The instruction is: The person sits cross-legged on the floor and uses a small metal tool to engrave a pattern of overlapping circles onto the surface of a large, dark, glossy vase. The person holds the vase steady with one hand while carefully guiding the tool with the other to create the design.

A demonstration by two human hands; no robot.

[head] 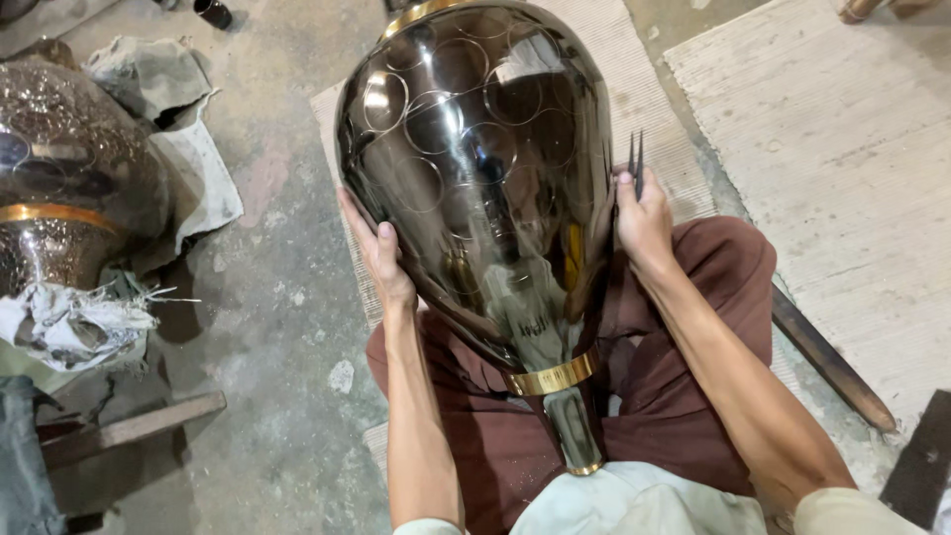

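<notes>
The floor (267, 297) was bare grey concrete, stained and dusty, with woven pale mats laid over it: one narrow mat (634, 89) ran under and beyond the big dark vase (475, 168), and a wider, rougher mat (842, 168) lay to the right of the vase. A long dark metal bar (827, 362) lay on the floor between that wide mat and the person's knee, right of the vase.

The dark vase lay tilted across the lap, on the brown trousers (684, 396), its broad polished body pointing away and its narrow neck toward the person. A brass band (551, 378) ringed the neck. Faint circles were scribed over the glossy surface. What was inside it could not be seen.

The left hand (381, 258) was spread flat, palm pressed to the vase's left flank. The right hand (644, 218) lay against the vase's right flank, its fingers curled around a thin two-pronged tool (635, 163) whose points stood up above the knuckles.

Left of the vase, well apart from it, a second vase (69, 188) stood with a hammered, speckled surface and a gold band, resting on crumpled grey rags (74, 322). A grey cloth (178, 129) lay behind it. A wooden plank (129, 428) lay on the floor below that second vase. A small dark cup (213, 12) stood far up-left of the dark vase; its contents could not be made out.
</notes>
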